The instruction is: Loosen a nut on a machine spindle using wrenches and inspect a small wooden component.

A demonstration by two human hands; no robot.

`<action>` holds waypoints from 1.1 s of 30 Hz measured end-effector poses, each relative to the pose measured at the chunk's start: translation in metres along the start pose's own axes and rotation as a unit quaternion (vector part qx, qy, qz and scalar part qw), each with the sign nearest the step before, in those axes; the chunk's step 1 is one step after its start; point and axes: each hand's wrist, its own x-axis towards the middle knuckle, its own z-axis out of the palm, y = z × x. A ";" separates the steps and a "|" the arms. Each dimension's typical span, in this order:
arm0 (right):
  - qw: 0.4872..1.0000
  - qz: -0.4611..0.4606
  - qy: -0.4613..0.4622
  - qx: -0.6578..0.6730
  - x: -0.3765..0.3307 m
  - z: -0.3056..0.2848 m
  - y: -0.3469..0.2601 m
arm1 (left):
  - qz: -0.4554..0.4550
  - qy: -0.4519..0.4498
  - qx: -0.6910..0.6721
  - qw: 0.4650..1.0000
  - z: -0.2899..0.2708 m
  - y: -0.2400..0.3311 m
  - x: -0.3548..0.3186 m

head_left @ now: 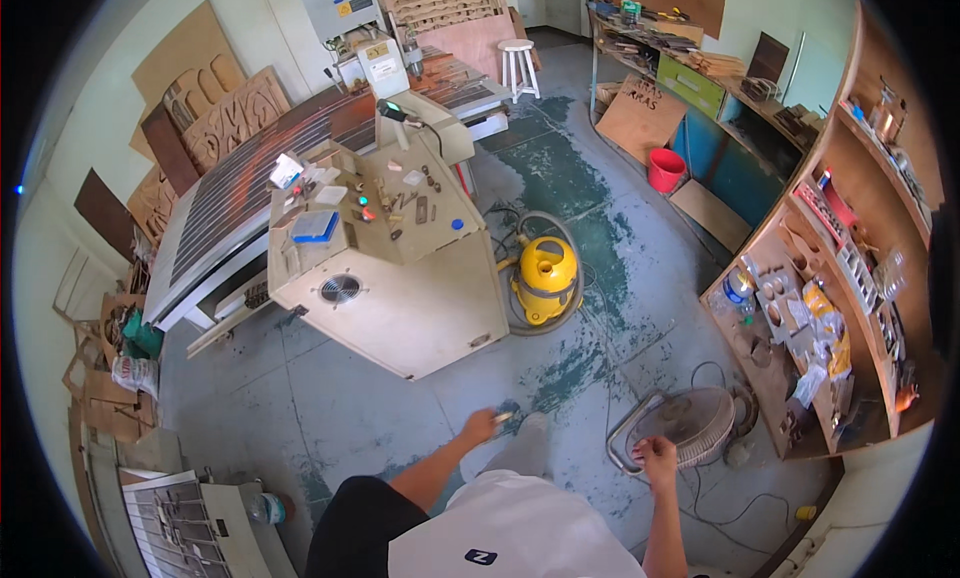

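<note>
My left hand [481, 425] is closed, held out in front of my body above the floor. A small, pale, stick-like piece [503, 416] pokes from its fingers; its exact kind is too small to make out. On the other side, my right hand [655, 458] hangs in front of a floor fan [690, 428] with a round wire cage and a tube stand. The fingers of that hand are curled together, and anything inside them is hidden. Whether the hand touches the fan, I cannot tell.
Ahead stands a beige control cabinet [400, 313] with small parts on top, beside a long slatted machine bed [250, 173]. A yellow vacuum cleaner [547, 268] with its hose sits right of it. Wooden shelves [770, 238] line the right; cables [730, 523] trail near the fan.
</note>
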 end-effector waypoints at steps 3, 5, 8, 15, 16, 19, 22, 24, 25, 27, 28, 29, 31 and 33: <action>0.997 0.014 -0.004 -0.075 0.045 -0.014 0.023 | -0.304 -0.165 0.079 0.935 0.030 -0.118 -0.065; 0.993 0.029 0.014 -0.116 0.080 -0.023 0.029 | -0.356 -0.171 0.009 0.919 0.032 -0.139 -0.108; 0.984 -0.011 0.001 -0.175 0.141 -0.028 0.023 | -0.112 -0.211 0.128 0.963 0.052 -0.169 -0.105; 0.947 0.002 0.003 -0.321 0.294 -0.051 -0.013 | -0.010 -0.157 0.121 0.980 0.043 -0.090 0.099; 0.936 -0.014 0.006 -0.353 0.318 -0.055 -0.018 | -0.201 -0.107 -0.013 0.974 0.042 -0.058 0.145; 0.951 0.001 0.026 -0.308 0.368 -0.063 -0.077 | -0.267 -0.017 -0.133 0.954 0.010 0.026 0.282; 0.945 0.002 0.003 -0.328 0.435 -0.094 -0.082 | -0.164 0.026 -0.162 0.973 -0.022 0.106 0.387; 0.953 0.039 0.016 -0.299 0.484 -0.117 -0.067 | -0.126 0.043 -0.202 0.970 -0.025 0.140 0.443; 0.958 0.075 0.027 -0.274 0.511 -0.129 -0.056 | -0.123 0.059 -0.246 0.960 -0.034 0.174 0.462; 0.964 0.089 -0.014 -0.248 0.572 -0.158 -0.036 | -0.165 0.026 -0.257 0.952 -0.029 0.207 0.518; 0.970 0.114 -0.034 -0.212 0.604 -0.169 -0.035 | -0.137 0.021 -0.262 0.955 -0.028 0.235 0.543; 0.965 0.105 -0.059 -0.231 0.640 -0.175 -0.048 | -0.112 0.025 -0.268 0.957 -0.030 0.269 0.568; 0.984 0.068 -0.148 -0.077 0.699 -0.181 -0.081 | -0.021 0.020 -0.200 0.979 -0.049 0.339 0.607; 0.976 0.031 -0.198 -0.089 0.721 -0.117 -0.211 | 0.010 0.069 -0.276 0.958 -0.045 0.374 0.632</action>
